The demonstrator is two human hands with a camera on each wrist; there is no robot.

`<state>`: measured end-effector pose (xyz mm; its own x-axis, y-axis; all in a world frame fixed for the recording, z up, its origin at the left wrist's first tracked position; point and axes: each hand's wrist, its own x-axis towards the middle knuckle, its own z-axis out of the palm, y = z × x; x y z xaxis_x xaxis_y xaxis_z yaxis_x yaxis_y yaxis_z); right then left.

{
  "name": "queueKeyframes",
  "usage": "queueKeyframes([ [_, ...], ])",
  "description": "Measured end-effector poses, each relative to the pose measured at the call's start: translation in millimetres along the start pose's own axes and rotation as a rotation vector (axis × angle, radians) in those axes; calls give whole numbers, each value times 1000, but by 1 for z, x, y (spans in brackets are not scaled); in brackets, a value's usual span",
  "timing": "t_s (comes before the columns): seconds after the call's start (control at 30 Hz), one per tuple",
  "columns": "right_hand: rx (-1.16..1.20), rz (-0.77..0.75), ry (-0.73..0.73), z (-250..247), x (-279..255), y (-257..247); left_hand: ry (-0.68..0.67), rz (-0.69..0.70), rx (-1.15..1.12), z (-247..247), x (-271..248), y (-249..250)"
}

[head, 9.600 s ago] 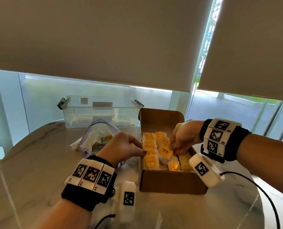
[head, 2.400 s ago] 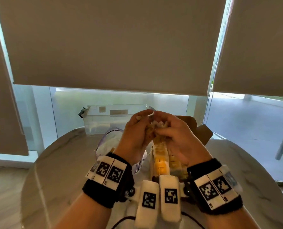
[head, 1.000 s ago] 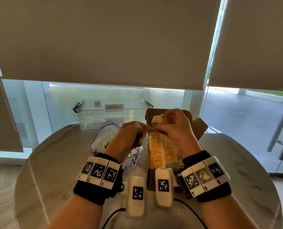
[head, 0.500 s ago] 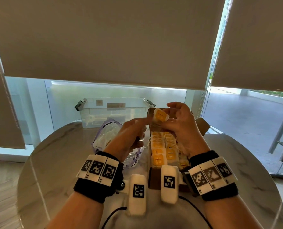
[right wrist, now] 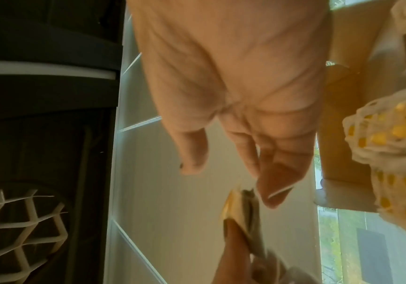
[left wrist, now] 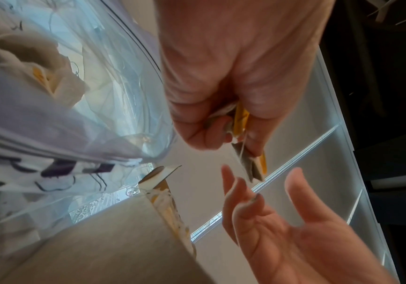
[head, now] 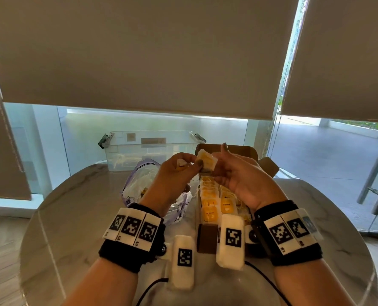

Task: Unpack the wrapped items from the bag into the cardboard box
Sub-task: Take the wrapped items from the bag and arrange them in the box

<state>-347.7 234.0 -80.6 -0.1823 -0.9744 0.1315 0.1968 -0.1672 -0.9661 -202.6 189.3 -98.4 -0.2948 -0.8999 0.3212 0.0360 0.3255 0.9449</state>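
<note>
Wrapped item [head: 206,162], a small white sachet with a yellow face and a thread trailing off it, is up in the air above the far end of the cardboard box [head: 208,238], pinched in the fingertips of my left hand [head: 175,173]; the left wrist view shows thumb and fingers curled tight on it [left wrist: 239,123], and there look to be two pieces bunched in that pinch, though I cannot tell for sure. My right hand [head: 242,177] sits just beside it, palm up, fingers loose and spread, holding nothing. Below, the box already carries rows of the same yellow sachets standing on edge, packed from the near wall back. The bag [head: 139,184], clear with a purple rim, lies left of the box on the table [head: 73,217], and more sachets are in it. Judgement: this is a handover or a sorting in the fingers before placing. To do it well, I'd pass one sachet flat into the right palm, keep the thread clear of the rows, then slot it upright at the open far end. Snagged threads could drag neighbours out. A clear plastic tub [head: 152,149] stands behind, not involved.
</note>
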Motion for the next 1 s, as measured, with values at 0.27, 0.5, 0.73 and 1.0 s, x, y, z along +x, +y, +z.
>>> queueKeyframes([
  [0.27,-237,-30,213,-11,-6,-2,-163,-22,421,0,4,-5],
  [0.5,-771,160,185,-40,-25,-10,-334,-53,742,-7,7,-21],
  [0.73,-1051,419,69,-32,-18,3,-319,-108,648,-6,5,-23],
  [1.0,-864,377,87,-23,-8,14,-305,-58,623,-5,4,-16],
])
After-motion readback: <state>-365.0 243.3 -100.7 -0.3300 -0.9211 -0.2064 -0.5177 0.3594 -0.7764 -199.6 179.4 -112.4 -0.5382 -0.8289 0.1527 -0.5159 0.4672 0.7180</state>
